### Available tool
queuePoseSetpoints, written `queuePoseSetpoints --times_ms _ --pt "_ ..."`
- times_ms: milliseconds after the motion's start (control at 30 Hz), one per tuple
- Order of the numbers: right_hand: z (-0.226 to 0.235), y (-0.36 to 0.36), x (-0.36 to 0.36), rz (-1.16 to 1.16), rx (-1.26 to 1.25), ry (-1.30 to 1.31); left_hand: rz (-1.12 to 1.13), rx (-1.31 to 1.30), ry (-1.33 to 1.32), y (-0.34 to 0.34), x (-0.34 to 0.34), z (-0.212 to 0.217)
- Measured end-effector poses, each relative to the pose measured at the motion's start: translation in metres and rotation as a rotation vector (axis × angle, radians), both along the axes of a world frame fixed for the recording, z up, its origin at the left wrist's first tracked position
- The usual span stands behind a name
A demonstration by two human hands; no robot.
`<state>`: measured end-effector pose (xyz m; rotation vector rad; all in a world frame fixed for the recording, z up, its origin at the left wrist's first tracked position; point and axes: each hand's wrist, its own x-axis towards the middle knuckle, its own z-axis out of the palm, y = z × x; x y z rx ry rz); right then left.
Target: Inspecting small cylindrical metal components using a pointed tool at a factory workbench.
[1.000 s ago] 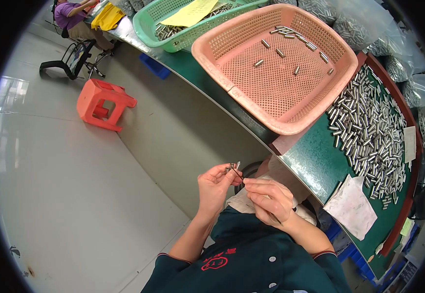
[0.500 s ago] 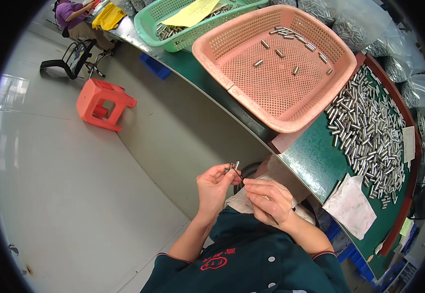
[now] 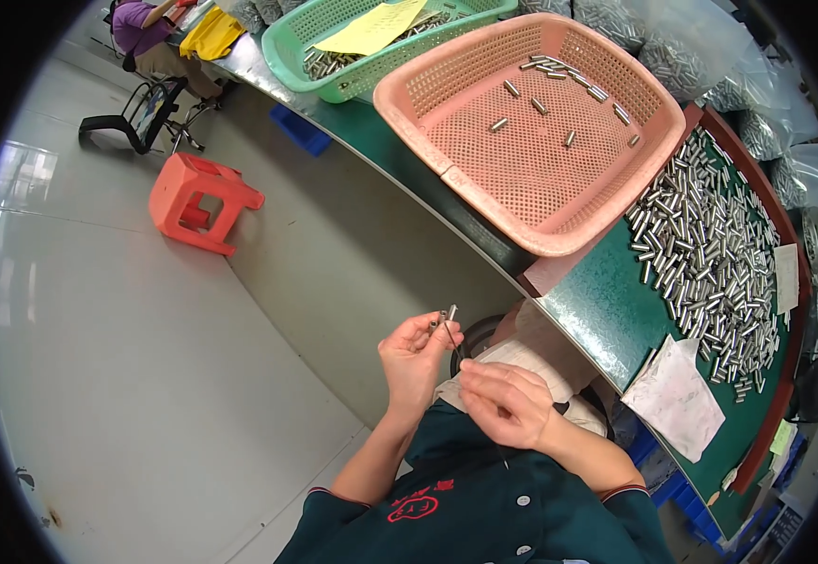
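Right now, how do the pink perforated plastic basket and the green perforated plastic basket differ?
The pink perforated plastic basket holds a few scattered metal cylinders; the green perforated plastic basket holds many small metal pieces packed together. A yellow paper sheet lies over the green basket's contents; the pink basket has none. The pink basket sits nearer the person than the green basket. Both have holed walls and contain metal parts.

Silvery cylinders [image 3: 452,312] poke from left fingers [image 3: 415,329]; thin dark rod [image 3: 453,340] slants downward.
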<state>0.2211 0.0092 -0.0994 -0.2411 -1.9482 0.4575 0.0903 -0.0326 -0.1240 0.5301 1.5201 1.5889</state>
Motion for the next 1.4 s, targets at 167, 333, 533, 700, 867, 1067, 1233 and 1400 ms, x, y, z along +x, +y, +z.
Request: queuePoseSetpoints --times_ms 167,333,533,700,867,1067,1233,1400 --pt "-0.001 0.006 0.005 -0.024 -0.257 0.153 -0.043 0.043 0.035 0.001 -0.007 -0.001" --pt "-0.005 0.01 -0.002 -0.077 -0.458 0.31 -0.126 -0.014 0.03 -0.005 -0.009 0.002" --pt "-0.006 0.013 0.002 -0.04 -0.494 0.228 -0.134 -0.029 0.007 -0.004 -0.006 0.003" --pt "-0.007 0.015 0.002 -0.056 -0.527 0.195 -0.155 -0.042 0.03 -0.005 -0.006 0.004" --pt "-0.009 0.016 0.0 -0.077 -0.503 0.224 -0.163 -0.056 0.061 -0.008 -0.007 0.004" --pt "-0.014 0.014 0.006 0.059 -0.252 0.141 -0.242 -0.041 -0.057 -0.013 -0.017 0.002" --pt "-0.01 0.008 0.01 0.119 -0.039 0.05 -0.237 -0.083 0.018 -0.017 -0.018 0.011" --pt "0.006 0.012 0.02 -0.001 -0.018 0.158 -0.215 -0.139 0.025 -0.028 -0.035 0.006"
